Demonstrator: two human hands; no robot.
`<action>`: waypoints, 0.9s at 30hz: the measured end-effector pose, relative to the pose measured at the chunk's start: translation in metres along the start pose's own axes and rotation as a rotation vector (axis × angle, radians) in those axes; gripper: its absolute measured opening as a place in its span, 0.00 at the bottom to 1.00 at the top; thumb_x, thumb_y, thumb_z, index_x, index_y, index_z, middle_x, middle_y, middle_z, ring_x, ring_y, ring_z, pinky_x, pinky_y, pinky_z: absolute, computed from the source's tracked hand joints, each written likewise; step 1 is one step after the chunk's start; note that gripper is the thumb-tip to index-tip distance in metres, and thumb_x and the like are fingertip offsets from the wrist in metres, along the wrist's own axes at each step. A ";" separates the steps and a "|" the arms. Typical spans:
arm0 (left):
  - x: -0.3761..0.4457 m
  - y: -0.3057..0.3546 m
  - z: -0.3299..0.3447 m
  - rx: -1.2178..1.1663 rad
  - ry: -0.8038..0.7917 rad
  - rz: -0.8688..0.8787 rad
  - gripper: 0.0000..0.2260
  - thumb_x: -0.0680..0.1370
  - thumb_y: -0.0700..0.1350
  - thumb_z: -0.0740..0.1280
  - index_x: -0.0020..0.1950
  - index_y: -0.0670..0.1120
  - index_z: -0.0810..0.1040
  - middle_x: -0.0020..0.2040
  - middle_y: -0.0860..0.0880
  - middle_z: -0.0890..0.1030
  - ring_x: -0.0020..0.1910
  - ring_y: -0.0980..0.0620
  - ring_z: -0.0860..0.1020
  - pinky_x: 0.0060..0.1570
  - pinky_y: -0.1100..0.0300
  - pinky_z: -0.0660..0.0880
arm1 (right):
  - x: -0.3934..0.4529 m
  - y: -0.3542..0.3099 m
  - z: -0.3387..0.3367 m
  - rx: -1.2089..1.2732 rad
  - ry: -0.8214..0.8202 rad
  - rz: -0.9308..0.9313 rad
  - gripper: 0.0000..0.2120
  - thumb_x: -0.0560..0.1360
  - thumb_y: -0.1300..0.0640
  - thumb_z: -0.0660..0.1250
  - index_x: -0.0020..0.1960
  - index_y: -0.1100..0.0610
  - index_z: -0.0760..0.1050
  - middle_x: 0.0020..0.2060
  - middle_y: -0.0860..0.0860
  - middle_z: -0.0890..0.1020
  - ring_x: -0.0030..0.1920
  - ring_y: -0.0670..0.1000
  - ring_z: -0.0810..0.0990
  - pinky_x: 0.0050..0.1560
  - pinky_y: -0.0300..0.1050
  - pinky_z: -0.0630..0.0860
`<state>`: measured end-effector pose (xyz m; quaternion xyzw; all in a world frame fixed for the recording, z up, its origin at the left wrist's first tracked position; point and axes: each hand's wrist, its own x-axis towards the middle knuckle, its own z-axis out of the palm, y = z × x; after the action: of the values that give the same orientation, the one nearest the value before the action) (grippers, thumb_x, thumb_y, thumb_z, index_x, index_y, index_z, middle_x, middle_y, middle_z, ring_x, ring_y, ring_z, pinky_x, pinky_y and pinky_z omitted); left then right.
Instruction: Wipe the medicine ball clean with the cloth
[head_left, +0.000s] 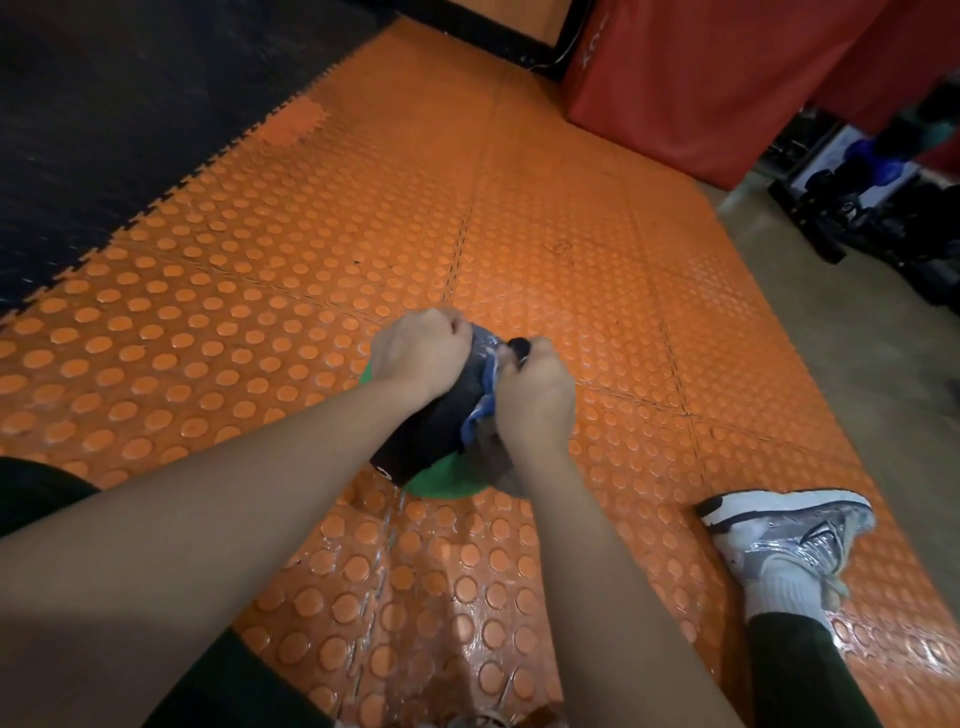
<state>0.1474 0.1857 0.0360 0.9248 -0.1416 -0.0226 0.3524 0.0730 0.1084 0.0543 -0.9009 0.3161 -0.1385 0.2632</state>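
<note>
The ball (441, 431), black and green, sits on the orange studded floor (545, 218) between the person's legs. The left hand (421, 353) curls over its top; the right hand (535, 395) grips the blue cloth (480, 410) against it. A white mark on the ball is unreadable, and so is the writing on the red pad (727, 67).

Both bare forearms are extended forward and converge at the middle of the view. The left hand (418, 349) is curled into a fist, knuckles turned up and the wrist bent slightly down. Just to its right, the right hand (535, 395) is set, its fingers curled under and its thumb tucked toward the left hand. The two hands are held close together, almost touching. Dark fabric is seen over both legs, nearer than the hands.
</note>
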 end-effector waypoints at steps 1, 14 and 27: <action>-0.002 0.001 0.001 0.002 0.005 0.007 0.17 0.81 0.48 0.52 0.53 0.45 0.80 0.47 0.42 0.81 0.44 0.42 0.75 0.40 0.58 0.65 | 0.012 0.002 -0.002 0.006 -0.006 0.068 0.11 0.79 0.52 0.57 0.52 0.60 0.70 0.49 0.58 0.79 0.49 0.60 0.77 0.40 0.46 0.68; -0.004 0.017 0.006 0.099 0.012 0.019 0.16 0.80 0.46 0.53 0.46 0.43 0.79 0.43 0.42 0.80 0.39 0.44 0.72 0.38 0.56 0.64 | -0.036 0.004 0.003 -0.128 0.008 -0.115 0.12 0.80 0.52 0.55 0.57 0.58 0.69 0.53 0.55 0.77 0.54 0.59 0.75 0.48 0.51 0.70; -0.010 0.009 0.006 0.006 -0.032 0.134 0.17 0.82 0.51 0.53 0.61 0.49 0.79 0.59 0.46 0.80 0.57 0.44 0.76 0.58 0.52 0.69 | 0.018 0.027 -0.013 -0.019 -0.019 0.149 0.11 0.80 0.52 0.56 0.51 0.59 0.68 0.46 0.57 0.79 0.42 0.58 0.76 0.38 0.47 0.69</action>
<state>0.1346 0.1779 0.0369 0.9138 -0.2087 -0.0134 0.3482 0.0677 0.0740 0.0511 -0.8785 0.3812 -0.1070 0.2674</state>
